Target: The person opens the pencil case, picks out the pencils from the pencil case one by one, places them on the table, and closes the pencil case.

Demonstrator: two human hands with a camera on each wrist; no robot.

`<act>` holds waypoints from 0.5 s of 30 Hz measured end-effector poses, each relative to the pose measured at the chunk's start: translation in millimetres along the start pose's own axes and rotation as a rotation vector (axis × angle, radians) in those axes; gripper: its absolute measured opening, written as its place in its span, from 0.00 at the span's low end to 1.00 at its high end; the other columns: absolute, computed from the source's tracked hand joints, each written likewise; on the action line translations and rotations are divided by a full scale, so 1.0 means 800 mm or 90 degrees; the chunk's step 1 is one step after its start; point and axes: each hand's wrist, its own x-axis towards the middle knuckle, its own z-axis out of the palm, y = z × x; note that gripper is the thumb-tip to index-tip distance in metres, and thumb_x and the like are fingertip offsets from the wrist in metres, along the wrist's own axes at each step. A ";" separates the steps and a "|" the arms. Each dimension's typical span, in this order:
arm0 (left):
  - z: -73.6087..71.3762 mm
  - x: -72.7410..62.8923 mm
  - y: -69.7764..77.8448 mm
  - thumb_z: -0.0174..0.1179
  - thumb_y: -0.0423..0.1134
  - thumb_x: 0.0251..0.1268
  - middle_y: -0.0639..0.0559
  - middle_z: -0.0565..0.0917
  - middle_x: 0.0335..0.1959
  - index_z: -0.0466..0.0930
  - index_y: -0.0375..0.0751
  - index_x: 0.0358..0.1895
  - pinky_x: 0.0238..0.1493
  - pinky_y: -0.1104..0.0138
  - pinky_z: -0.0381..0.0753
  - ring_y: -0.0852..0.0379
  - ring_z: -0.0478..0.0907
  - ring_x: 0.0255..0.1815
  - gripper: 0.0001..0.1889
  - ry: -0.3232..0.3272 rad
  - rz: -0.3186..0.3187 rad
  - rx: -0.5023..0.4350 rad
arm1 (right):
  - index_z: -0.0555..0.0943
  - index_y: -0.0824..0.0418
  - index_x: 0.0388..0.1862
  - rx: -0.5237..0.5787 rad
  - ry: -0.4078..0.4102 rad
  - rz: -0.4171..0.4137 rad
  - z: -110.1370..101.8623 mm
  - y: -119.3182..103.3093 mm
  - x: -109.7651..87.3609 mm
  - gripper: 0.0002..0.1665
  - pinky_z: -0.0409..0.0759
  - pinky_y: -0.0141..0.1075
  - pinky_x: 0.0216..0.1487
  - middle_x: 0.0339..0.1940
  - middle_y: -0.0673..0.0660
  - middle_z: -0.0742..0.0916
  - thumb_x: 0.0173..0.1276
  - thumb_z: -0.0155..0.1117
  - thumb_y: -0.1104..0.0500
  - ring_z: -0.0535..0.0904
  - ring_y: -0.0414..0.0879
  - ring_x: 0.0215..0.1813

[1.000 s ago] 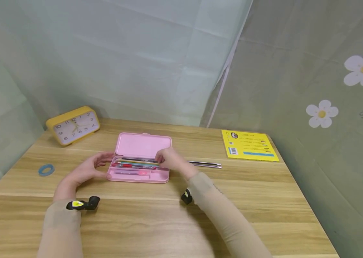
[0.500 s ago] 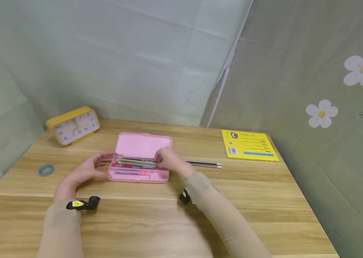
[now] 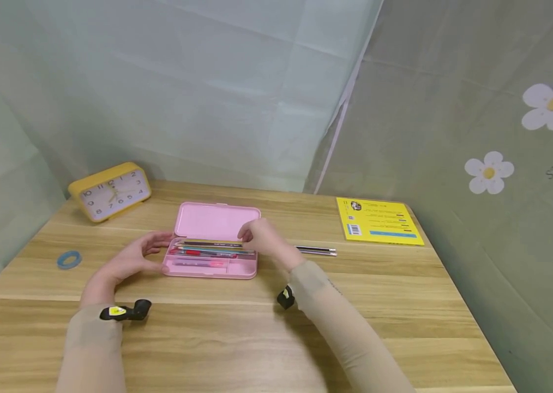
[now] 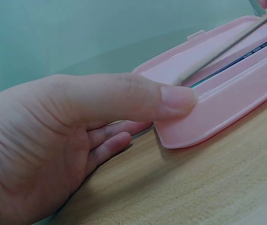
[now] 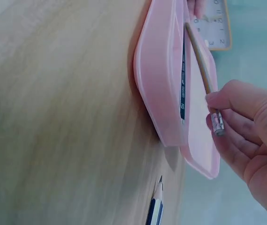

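Note:
A pink pencil case [image 3: 244, 267] lies with its lid up on the wooden table. My right hand [image 3: 263, 238] pinches a yellowish pencil [image 5: 201, 61] near its eraser end, between thumb and fingers. The pencil slants over the case, its other end low by the left side. Below it in the case lie a dark pencil [image 5: 183, 84], a blue-green pencil [image 3: 217, 251] and a red pen [image 3: 198, 252]. A pink pen [image 3: 200, 263] occupies the front compartment. My left hand [image 3: 131, 256] holds the case's left end, thumb at the near corner and fingers toward the hinge side.
Dark pencils [image 3: 318, 251] lie on the table right of the case. At back left stands a yellow alarm clock [image 3: 115, 194], with a blue tape ring [image 3: 68, 260] nearer. A yellow book [image 3: 379, 221] lies at back right, and curtains hang behind the table.
The yellowish pencil has risen from among the others and shifted toward the back of the case, uncovering the blue-green one. My right hand has moved slightly back with it; my left hand stays.

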 end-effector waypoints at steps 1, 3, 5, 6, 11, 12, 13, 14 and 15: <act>0.000 0.000 0.000 0.74 0.40 0.52 0.34 0.67 0.70 0.57 0.34 0.73 0.57 0.81 0.64 0.42 0.63 0.68 0.47 0.000 -0.001 0.000 | 0.85 0.68 0.40 0.010 0.003 -0.003 -0.002 0.001 -0.001 0.12 0.80 0.24 0.40 0.35 0.60 0.89 0.56 0.67 0.73 0.85 0.46 0.39; 0.000 -0.001 0.000 0.74 0.40 0.52 0.34 0.67 0.70 0.57 0.34 0.73 0.57 0.81 0.64 0.41 0.63 0.68 0.46 0.000 -0.001 -0.001 | 0.84 0.68 0.41 0.023 0.017 -0.013 -0.006 0.003 -0.005 0.13 0.80 0.24 0.41 0.35 0.60 0.89 0.55 0.67 0.73 0.85 0.46 0.39; 0.000 -0.002 0.000 0.74 0.40 0.52 0.34 0.67 0.70 0.57 0.35 0.73 0.57 0.81 0.64 0.40 0.63 0.69 0.47 -0.001 0.000 -0.006 | 0.84 0.69 0.41 0.032 0.039 -0.028 -0.012 0.007 -0.009 0.13 0.80 0.24 0.41 0.35 0.61 0.89 0.55 0.67 0.73 0.85 0.47 0.38; 0.000 -0.002 0.000 0.74 0.40 0.52 0.34 0.67 0.70 0.57 0.35 0.73 0.57 0.81 0.64 0.39 0.62 0.69 0.47 -0.002 0.001 -0.008 | 0.84 0.69 0.40 0.034 0.054 -0.039 -0.015 0.009 -0.011 0.13 0.81 0.24 0.40 0.34 0.61 0.89 0.54 0.67 0.73 0.85 0.48 0.38; 0.000 -0.002 0.001 0.74 0.40 0.51 0.35 0.67 0.70 0.57 0.35 0.73 0.57 0.81 0.64 0.40 0.63 0.69 0.46 -0.001 0.004 -0.013 | 0.84 0.71 0.37 0.048 0.143 -0.082 -0.038 0.027 -0.028 0.10 0.82 0.26 0.36 0.30 0.63 0.88 0.53 0.66 0.73 0.85 0.50 0.32; 0.000 -0.002 0.001 0.74 0.39 0.51 0.35 0.67 0.70 0.58 0.35 0.73 0.57 0.81 0.64 0.43 0.64 0.68 0.46 0.000 0.006 -0.013 | 0.84 0.72 0.37 0.055 0.155 -0.085 -0.043 0.031 -0.031 0.10 0.82 0.27 0.35 0.29 0.63 0.88 0.53 0.66 0.73 0.85 0.51 0.32; 0.000 -0.001 0.000 0.74 0.39 0.51 0.35 0.67 0.70 0.58 0.35 0.73 0.57 0.82 0.65 0.47 0.65 0.67 0.46 0.001 0.007 -0.013 | 0.84 0.72 0.37 0.062 0.166 -0.083 -0.048 0.036 -0.035 0.10 0.82 0.27 0.35 0.29 0.63 0.88 0.54 0.66 0.73 0.85 0.50 0.31; 0.001 -0.001 -0.001 0.74 0.39 0.51 0.35 0.67 0.70 0.58 0.35 0.73 0.56 0.82 0.65 0.51 0.66 0.66 0.46 0.002 0.009 -0.014 | 0.84 0.73 0.37 0.071 0.174 -0.079 -0.054 0.040 -0.040 0.10 0.82 0.28 0.35 0.29 0.63 0.88 0.54 0.65 0.73 0.84 0.50 0.31; 0.001 0.000 -0.002 0.74 0.39 0.51 0.35 0.67 0.70 0.58 0.35 0.73 0.56 0.82 0.65 0.56 0.66 0.65 0.46 0.002 0.010 -0.015 | 0.84 0.73 0.38 0.079 0.182 -0.076 -0.059 0.044 -0.044 0.11 0.83 0.29 0.35 0.29 0.64 0.88 0.54 0.66 0.73 0.84 0.50 0.31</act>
